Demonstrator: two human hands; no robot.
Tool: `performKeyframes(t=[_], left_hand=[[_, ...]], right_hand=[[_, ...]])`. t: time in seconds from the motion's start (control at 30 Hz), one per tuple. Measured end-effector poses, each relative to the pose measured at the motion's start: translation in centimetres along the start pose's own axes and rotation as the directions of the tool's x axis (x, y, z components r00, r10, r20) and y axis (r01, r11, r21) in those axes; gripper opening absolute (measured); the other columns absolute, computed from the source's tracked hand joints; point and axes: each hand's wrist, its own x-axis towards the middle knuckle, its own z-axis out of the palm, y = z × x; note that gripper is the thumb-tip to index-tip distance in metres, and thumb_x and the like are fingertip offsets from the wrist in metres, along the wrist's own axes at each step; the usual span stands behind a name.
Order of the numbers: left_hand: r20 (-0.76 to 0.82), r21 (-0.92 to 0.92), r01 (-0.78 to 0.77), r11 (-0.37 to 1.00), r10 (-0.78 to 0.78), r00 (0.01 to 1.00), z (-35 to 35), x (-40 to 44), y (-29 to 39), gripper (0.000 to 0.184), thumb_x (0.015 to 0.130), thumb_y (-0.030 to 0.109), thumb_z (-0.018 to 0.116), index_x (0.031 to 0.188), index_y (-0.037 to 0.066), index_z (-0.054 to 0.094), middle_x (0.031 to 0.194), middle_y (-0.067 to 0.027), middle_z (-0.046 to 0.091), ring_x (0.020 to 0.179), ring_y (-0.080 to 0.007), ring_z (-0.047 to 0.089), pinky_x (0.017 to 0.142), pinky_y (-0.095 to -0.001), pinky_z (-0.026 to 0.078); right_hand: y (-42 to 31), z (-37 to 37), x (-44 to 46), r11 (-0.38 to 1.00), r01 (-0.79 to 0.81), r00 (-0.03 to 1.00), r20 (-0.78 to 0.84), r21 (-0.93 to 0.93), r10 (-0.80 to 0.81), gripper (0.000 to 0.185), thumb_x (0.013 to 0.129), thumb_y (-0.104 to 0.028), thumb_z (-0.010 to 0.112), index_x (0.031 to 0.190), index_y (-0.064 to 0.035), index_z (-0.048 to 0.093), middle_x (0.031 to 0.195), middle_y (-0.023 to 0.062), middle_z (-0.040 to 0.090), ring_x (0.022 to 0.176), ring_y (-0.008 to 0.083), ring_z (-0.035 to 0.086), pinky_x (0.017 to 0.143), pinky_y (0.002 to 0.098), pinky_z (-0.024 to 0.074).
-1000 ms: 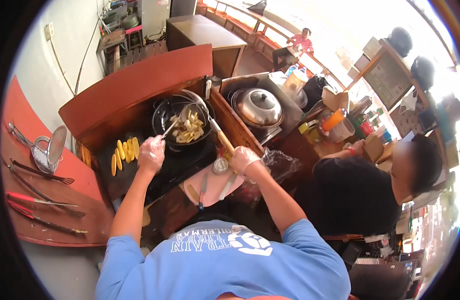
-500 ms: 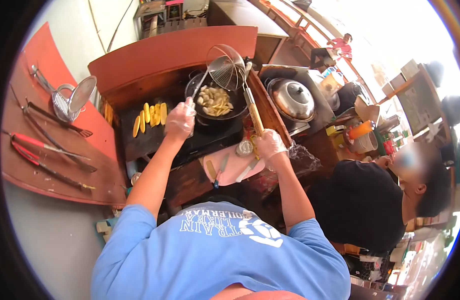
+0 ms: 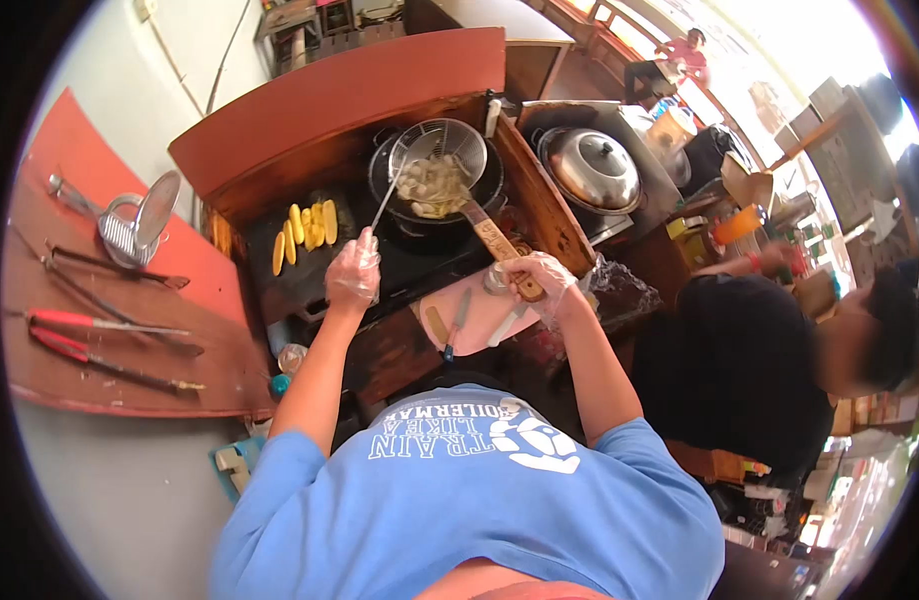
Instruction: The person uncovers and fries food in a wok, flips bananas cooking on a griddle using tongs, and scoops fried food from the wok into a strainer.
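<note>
My left hand [image 3: 354,270], in a clear plastic glove, is closed on a thin metal handle that reaches up to the black wok [image 3: 492,180]. Gloved too, my right hand [image 3: 537,280] grips the wooden handle of a wire strainer [image 3: 458,146]. The strainer lies over the wok, and pale food pieces [image 3: 432,187] show in and beneath its mesh. What the far end of the left utensil does is hidden by the mesh. Below the wok, a pink cutting board [image 3: 470,325] bears knives, with a small glass jar [image 3: 496,279] at its upper edge.
Yellow slices [image 3: 298,232] lie left of the wok. A lidded metal pot [image 3: 592,168] stands to the right, beyond a wooden partition [image 3: 550,190]. Tongs [image 3: 110,322] and a grater lie on the left shelf [image 3: 220,365]. A co-worker in black [image 3: 745,360] is at the right.
The strainer has come down from above the wok onto the food. My right hand has moved along with its handle. The co-worker's arm now reaches out over the containers.
</note>
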Motion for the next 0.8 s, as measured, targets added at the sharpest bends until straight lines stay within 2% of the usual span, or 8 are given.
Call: performKeyframes(t=[0.43,0.5,0.53,0.57,0.6,0.63,0.7,0.8], left_hand=[[0.034,-0.335,0.495,0.802,-0.515,0.857,-1.3,0.2,4.8,0.026,0.092,0.017,0.062,0.107,-0.004,0.067,0.083,-0.0142,0.068,0.072,-0.0223,0.064,0.069,-0.0334,0.051],[0.063,-0.538,0.575,0.616,-0.651,0.757,0.8,-1.3,3.8,0.027,0.091,0.016,0.064,0.107,-0.005,0.067,0.076,-0.0070,0.064,0.063,-0.0147,0.059,0.057,-0.0286,0.048],[0.427,-0.717,0.697,0.014,-0.782,0.454,0.1,-1.0,4.4,0.027,0.092,0.017,0.063,0.109,-0.003,0.065,0.072,-0.0004,0.056,0.055,-0.0054,0.048,0.045,-0.0215,0.038],[0.423,-0.711,0.704,0.012,-0.792,0.440,-0.2,-0.8,5.0,0.027,0.092,0.017,0.063,0.109,-0.003,0.065,0.072,-0.0004,0.056,0.055,-0.0054,0.048,0.045,-0.0215,0.038],[0.525,-0.726,0.666,-0.173,-0.765,0.374,-0.5,-0.6,5.5,0.027,0.093,0.017,0.062,0.111,-0.002,0.064,0.071,0.0005,0.053,0.052,-0.0038,0.044,0.042,-0.0196,0.034],[0.620,-0.714,0.607,-0.350,-0.718,0.317,-0.9,-0.3,6.1,0.026,0.094,0.017,0.060,0.113,-0.001,0.062,0.070,0.0013,0.050,0.050,-0.0021,0.039,0.039,-0.0176,0.030],[0.646,-0.692,0.598,-0.404,-0.717,0.264,-1.0,0.2,7.7,0.025,0.096,0.018,0.057,0.113,0.000,0.061,0.072,0.0007,0.050,0.049,-0.0033,0.038,0.039,-0.0181,0.032],[0.646,-0.690,0.564,-0.453,-0.736,0.200,-0.3,-0.1,9.7,0.026,0.097,0.019,0.057,0.114,0.001,0.062,0.073,-0.0016,0.052,0.050,-0.0037,0.041,0.039,-0.0187,0.033]], right_hand=[[-1.7,-6.7,1.4,0.852,-0.120,0.993,-0.063,-0.510,0.102,0.043,0.084,-0.042,0.068,0.077,-0.0002,0.066,0.064,0.0089,0.063,0.053,0.0213,0.063,0.048,0.0349,0.0532],[-6.7,-10.2,2.8,0.742,-0.222,0.967,-0.243,-0.632,0.083,0.044,0.083,-0.045,0.069,0.079,-0.0012,0.070,0.062,0.0098,0.065,0.050,0.0203,0.063,0.045,0.0332,0.0523],[-9.4,-11.9,3.4,0.784,-0.215,0.936,-0.352,-0.583,-0.006,0.033,0.086,-0.038,0.068,0.078,-0.0057,0.073,0.065,0.0101,0.067,0.051,0.0185,0.064,0.045,0.0323,0.0517],[-9.3,-20.4,9.5,0.514,0.068,0.963,-0.077,-0.855,-0.257,0.025,0.087,-0.032,0.066,0.080,-0.0097,0.074,0.065,0.0081,0.068,0.049,0.0153,0.063,0.046,0.0302,0.0507],[-11.9,-23.3,11.8,-0.169,-0.100,0.957,-0.048,-0.980,-0.288,0.021,0.087,-0.029,0.063,0.089,-0.0114,0.073,0.078,0.0113,0.070,0.069,0.0211,0.066,0.061,0.0352,0.0533],[-14.9,-25.2,13.4,-0.754,-0.264,0.948,-0.018,-0.602,-0.318,0.022,0.086,-0.026,0.060,0.099,-0.0131,0.073,0.092,0.0144,0.071,0.089,0.0268,0.070,0.076,0.0402,0.0560],[-19.1,-28.6,15.6,0.052,-0.459,0.707,-0.400,-0.887,-0.584,0.032,0.081,-0.036,0.065,0.099,-0.0113,0.072,0.100,0.0176,0.070,0.097,0.0326,0.068,0.084,0.0402,0.0546],[-22.0,-31.5,18.2,0.115,-0.424,0.673,-0.398,-0.898,-0.623,0.035,0.076,-0.033,0.066,0.098,-0.0059,0.072,0.105,0.0187,0.068,0.100,0.0326,0.067,0.088,0.0399,0.0529]])
